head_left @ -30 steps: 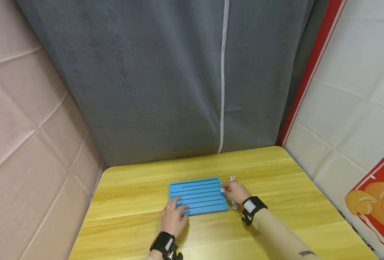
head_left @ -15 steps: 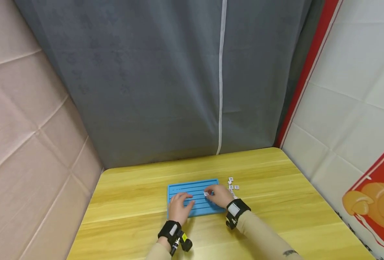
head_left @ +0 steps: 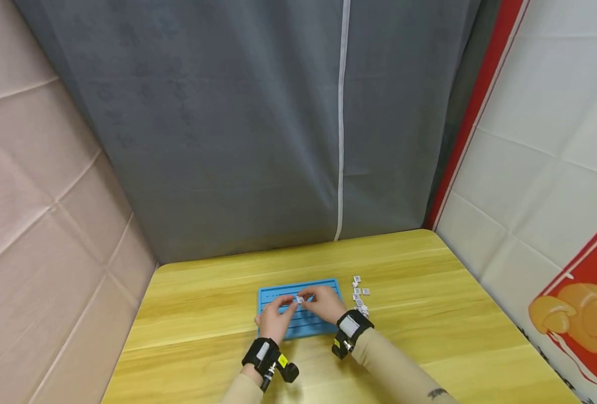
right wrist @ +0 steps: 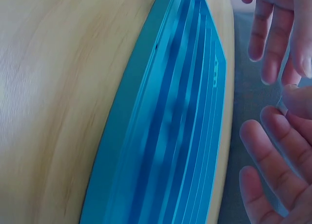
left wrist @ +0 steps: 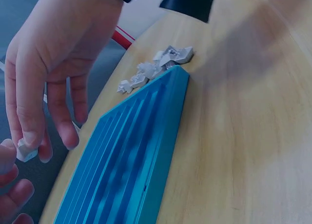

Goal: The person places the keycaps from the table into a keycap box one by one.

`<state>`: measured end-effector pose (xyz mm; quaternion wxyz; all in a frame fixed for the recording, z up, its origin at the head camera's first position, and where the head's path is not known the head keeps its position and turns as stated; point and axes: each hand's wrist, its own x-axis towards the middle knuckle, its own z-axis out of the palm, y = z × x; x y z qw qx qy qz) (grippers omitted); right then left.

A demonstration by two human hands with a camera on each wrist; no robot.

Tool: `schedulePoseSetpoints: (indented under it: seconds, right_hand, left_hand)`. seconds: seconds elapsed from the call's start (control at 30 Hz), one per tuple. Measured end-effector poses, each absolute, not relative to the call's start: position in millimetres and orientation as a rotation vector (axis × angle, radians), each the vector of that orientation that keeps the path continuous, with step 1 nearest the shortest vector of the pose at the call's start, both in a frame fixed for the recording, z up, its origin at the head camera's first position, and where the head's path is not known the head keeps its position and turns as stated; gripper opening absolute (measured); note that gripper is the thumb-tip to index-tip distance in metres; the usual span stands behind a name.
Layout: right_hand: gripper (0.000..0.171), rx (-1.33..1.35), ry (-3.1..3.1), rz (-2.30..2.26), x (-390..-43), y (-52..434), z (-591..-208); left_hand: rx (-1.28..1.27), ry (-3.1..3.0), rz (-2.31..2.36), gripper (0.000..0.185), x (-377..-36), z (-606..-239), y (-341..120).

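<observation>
A small white tile (head_left: 300, 299) with a dark printed mark is raised over a blue grooved board (head_left: 301, 334). My right hand (head_left: 324, 303) pinches it between thumb and fingers; the left wrist view shows this white tile (left wrist: 26, 151) at the right thumb's tip. My left hand (head_left: 274, 321) meets it from the other side, its thumb and fingertips right at the tile's edge. The left hand's other fingers (right wrist: 273, 43) are spread and fairly straight. Both hands partly hide the board, whose narrow parallel grooves run lengthwise.
Several white tiles (head_left: 357, 297) lie loosely heaped on the wooden table (head_left: 202, 320), just right of the board. A grey curtain (head_left: 243, 140) hangs behind the table, with pale cloth walls on both sides. Each wrist wears a black strap with a small camera.
My right hand has carried the tile left from the board's right edge to above its middle. My left hand has shifted up and right to meet it, uncovering the heap of tiles.
</observation>
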<state>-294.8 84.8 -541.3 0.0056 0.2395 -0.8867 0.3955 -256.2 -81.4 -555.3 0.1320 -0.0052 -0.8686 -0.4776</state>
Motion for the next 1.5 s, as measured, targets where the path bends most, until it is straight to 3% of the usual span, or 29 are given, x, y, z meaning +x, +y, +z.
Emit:
schedulePoseSetpoints:
  seconds: [0.7,0.97,1.27,1.5]
  right_hand:
    - [0.027,0.821,-2.800,1.253,-290.4,74.2,-548.7]
    - [0.028,0.913,-2.794,1.256,-287.0,76.4,-546.6]
    - [0.020,0.966,-2.899,0.880,-287.5,104.4,-538.4]
    - [0.013,1.006,-2.992,0.523,-278.9,140.4,-549.3]
  left_hand:
    - [0.019,-2.499,-1.434,0.013,-256.6,-554.7,-80.9]
    - [-0.009,-2.480,-1.550,0.020,-257.4,-554.1,-84.3]
    - [-0.295,-2.583,-1.147,0.020,-278.2,-545.5,-125.1]
    - [-0.375,-2.672,-0.838,0.021,-296.8,-548.2,-151.6]
